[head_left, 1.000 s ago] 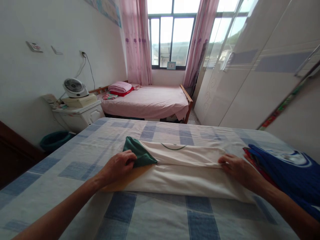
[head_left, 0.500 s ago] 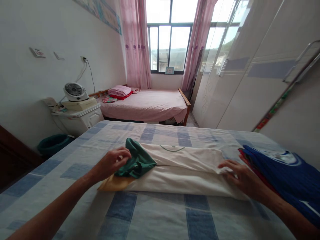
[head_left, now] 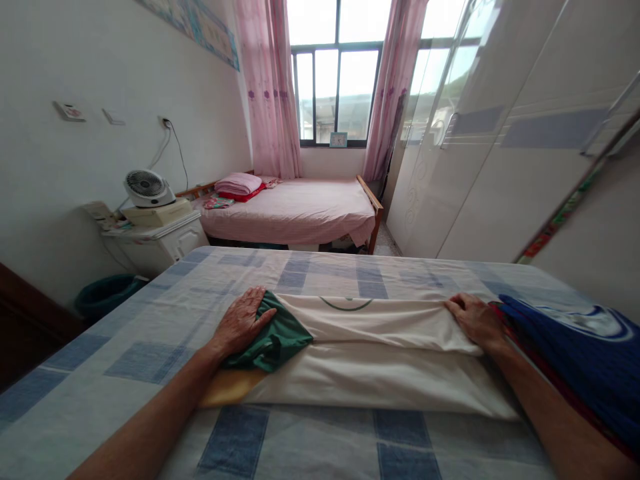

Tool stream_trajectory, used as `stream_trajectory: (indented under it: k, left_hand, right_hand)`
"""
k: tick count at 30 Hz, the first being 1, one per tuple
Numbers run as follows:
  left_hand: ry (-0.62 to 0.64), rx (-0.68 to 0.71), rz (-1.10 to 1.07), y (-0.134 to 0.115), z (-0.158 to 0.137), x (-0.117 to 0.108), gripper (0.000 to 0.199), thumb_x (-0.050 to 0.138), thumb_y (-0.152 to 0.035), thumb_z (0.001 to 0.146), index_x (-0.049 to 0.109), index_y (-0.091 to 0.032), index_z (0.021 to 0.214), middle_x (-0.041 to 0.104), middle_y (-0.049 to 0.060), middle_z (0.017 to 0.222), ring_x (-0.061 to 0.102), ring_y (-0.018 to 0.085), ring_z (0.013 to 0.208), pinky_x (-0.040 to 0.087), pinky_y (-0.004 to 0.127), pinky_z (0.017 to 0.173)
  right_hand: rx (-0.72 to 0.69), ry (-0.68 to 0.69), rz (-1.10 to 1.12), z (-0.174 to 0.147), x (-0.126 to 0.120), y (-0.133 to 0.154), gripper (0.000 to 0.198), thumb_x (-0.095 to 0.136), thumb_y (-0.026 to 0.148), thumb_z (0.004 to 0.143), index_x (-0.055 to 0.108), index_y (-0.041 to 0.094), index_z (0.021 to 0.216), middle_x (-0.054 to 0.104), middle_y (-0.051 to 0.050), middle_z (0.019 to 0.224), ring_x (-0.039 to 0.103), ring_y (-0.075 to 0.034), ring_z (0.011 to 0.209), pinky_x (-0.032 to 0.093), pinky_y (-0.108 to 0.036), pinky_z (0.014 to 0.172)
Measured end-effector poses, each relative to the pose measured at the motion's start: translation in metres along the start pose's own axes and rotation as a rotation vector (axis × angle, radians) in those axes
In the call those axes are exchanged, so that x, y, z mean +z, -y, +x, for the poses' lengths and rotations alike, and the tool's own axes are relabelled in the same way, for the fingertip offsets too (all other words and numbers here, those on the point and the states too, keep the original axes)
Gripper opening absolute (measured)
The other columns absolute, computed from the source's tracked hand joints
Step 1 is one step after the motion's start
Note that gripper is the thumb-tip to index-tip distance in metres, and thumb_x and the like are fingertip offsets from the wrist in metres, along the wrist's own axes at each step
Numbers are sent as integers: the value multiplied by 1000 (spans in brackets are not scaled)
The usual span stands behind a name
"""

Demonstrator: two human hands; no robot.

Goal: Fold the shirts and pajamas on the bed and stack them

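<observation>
From the head view, a cream T-shirt (head_left: 380, 353) lies folded into a long band on the checked bed sheet (head_left: 150, 333), its long axis running crosswise in front of the person, from one hand to the other. The left hand (head_left: 243, 321) lies flat with fingers spread, gripping nothing, pressing the shirt's green sleeve (head_left: 275, 340) at the left end of the shirt. The right hand (head_left: 473, 320) rests palm-down at the opposite end, fingers loosely together, pressing on the folded upper edge rather than pinching it. Each hand therefore sits at its own end of the shirt, neither nearer to its middle. Just right of the shirt, touching the right wrist, lies a blue garment (head_left: 575, 353). Beyond the shirt stand a pink bed (head_left: 300, 207) and, to its left, a small fan (head_left: 145, 187).
</observation>
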State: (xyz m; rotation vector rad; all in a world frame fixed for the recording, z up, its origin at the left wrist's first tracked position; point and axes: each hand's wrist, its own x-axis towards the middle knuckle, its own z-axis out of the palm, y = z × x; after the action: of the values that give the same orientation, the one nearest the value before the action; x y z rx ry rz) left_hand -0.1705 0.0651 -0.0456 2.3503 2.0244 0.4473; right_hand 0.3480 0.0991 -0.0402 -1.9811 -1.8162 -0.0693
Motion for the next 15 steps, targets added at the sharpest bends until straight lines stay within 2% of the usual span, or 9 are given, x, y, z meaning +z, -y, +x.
stream_trajectory:
  k: [4, 9, 12, 15]
  left_hand:
    - [22, -40, 3, -2, -1, -2, 72, 34, -55, 89, 36, -5, 141, 33, 18, 148, 27, 28, 139, 21, 43, 114]
    - [2, -37, -66, -6, 0, -6, 67, 35, -53, 90, 38, -8, 140, 37, 16, 146, 28, 26, 138, 22, 42, 113]
    - [5, -51, -93, -7, -3, -14, 62, 34, -48, 92, 40, -8, 139, 37, 16, 146, 29, 26, 138, 23, 42, 113]
    - [-11, 16, -97, -14, -21, -30, 55, 41, -45, 91, 46, -13, 136, 36, 14, 147, 27, 28, 139, 23, 45, 112]
  right_hand:
    - [-17, 3, -51, 0, 1, -9, 31, 39, 43, 80, 61, 20, 78, 66, -11, 87, 61, -27, 83, 44, -39, 75]
    - [-38, -20, 68, -7, -15, 0, 36, 40, 43, 80, 65, 19, 90, 66, -16, 99, 62, -31, 87, 47, -44, 79]
    - [-200, 30, 216, -26, -27, 16, 33, 45, 48, 78, 66, 25, 89, 65, -10, 105, 62, -29, 95, 48, -43, 84]
    - [-340, 190, 280, -57, -32, 24, 29, 50, 51, 77, 67, 27, 81, 66, -6, 103, 62, -26, 98, 49, -38, 86]
